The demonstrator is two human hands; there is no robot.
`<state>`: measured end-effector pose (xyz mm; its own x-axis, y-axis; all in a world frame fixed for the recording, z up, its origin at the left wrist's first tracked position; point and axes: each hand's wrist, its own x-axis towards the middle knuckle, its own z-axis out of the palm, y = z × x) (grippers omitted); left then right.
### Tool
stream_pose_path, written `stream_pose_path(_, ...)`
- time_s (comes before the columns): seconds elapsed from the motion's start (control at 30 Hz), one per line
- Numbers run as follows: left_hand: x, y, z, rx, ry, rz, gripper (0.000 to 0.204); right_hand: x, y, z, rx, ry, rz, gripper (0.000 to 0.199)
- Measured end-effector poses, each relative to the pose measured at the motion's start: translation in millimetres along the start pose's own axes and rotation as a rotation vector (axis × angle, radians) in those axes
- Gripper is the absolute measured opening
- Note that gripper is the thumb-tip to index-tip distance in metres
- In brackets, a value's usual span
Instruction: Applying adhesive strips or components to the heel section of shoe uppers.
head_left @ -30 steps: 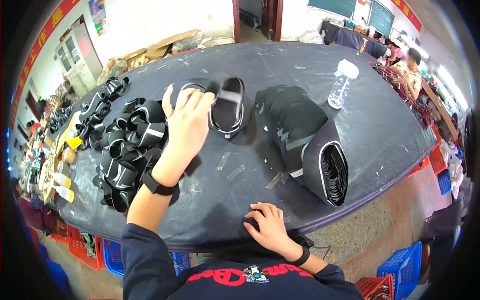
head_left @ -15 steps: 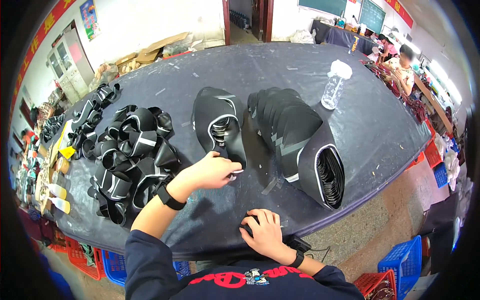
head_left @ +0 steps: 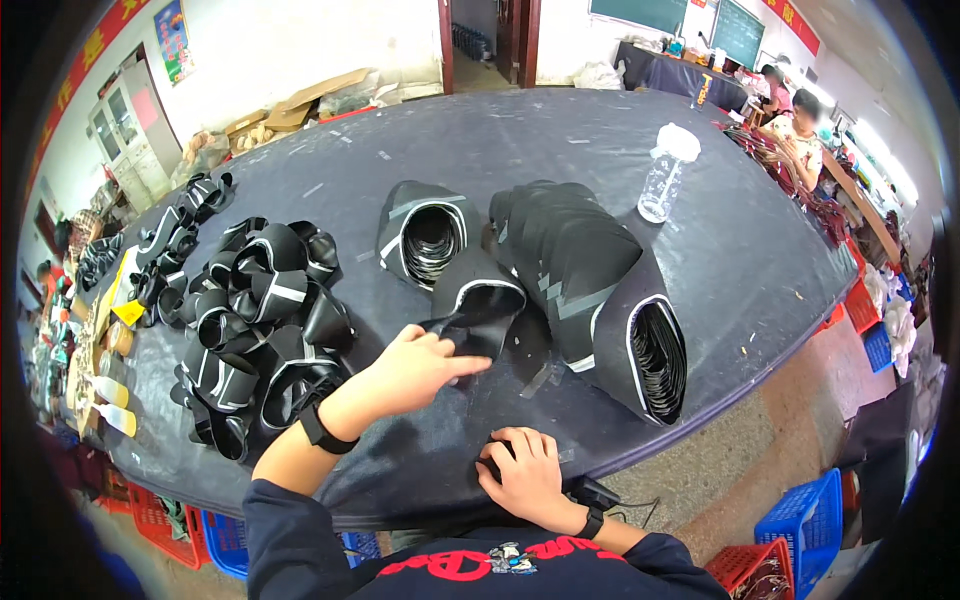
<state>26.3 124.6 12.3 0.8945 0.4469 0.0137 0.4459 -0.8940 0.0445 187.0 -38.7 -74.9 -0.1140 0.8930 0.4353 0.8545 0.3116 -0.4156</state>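
Black band [head_left: 487, 298] sits just nearer than nested stack [head_left: 410, 222], over desk [head_left: 580, 130]. Prob. light, soft, springy; best held by thin rim, w/o crushing. L hand [head_left: 415, 372] at near edge, pinch unclear; R hand [head_left: 527, 475] curled, grip's closure can't tell.

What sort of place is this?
Probably a small workshop or factory room: black bands lie heaped and stacked on a big table, plastic crates stand on the floor, and another person sits beyond.
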Motion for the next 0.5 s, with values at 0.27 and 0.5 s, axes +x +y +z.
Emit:
stream_pose_path(0.27,16.1,-14.3,19.1,-0.436,-0.082,0.014,0.036,3.1,1.2,3.3,-0.011,0.026,-0.026,0.018)
stream_pose_path(0.5,74.3,-55.6,38.7,-0.065,0.599,-0.591,0.045,0.4,-0.6,3.3,-0.004,0.032,-0.027,0.017)
